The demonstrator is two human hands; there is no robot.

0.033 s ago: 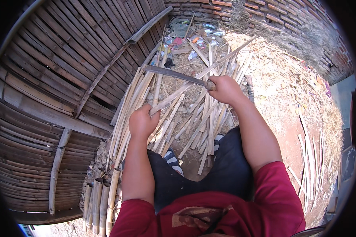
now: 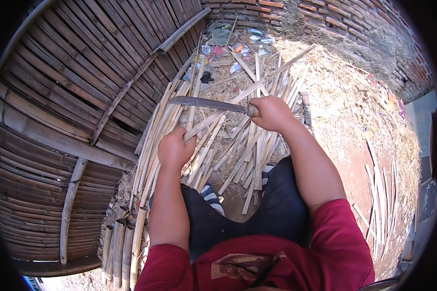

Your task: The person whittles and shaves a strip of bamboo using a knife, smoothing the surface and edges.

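My left hand (image 2: 176, 149) is closed round the near end of a long split bamboo strip (image 2: 287, 65), which slants away to the far right. In my closed right hand (image 2: 273, 114) is the handle of a machete (image 2: 206, 103). Its dark blade points left and lies across the strip, as seen from above; whether the two touch I cannot tell. Below both hands, many loose bamboo strips (image 2: 260, 150) are heaped on the ground between and beyond my feet.
A bamboo slat wall (image 2: 97, 63) rises on the left, with bamboo poles (image 2: 128, 252) at its foot. Litter (image 2: 243, 48) lies before the brick wall (image 2: 335, 22) at the back. More thin strips (image 2: 381, 199) lie on the dirt at the right.
The machete blade has swung nearer to me and a little left, with my right hand shifting slightly left. My left hand and the strip stay almost in place.
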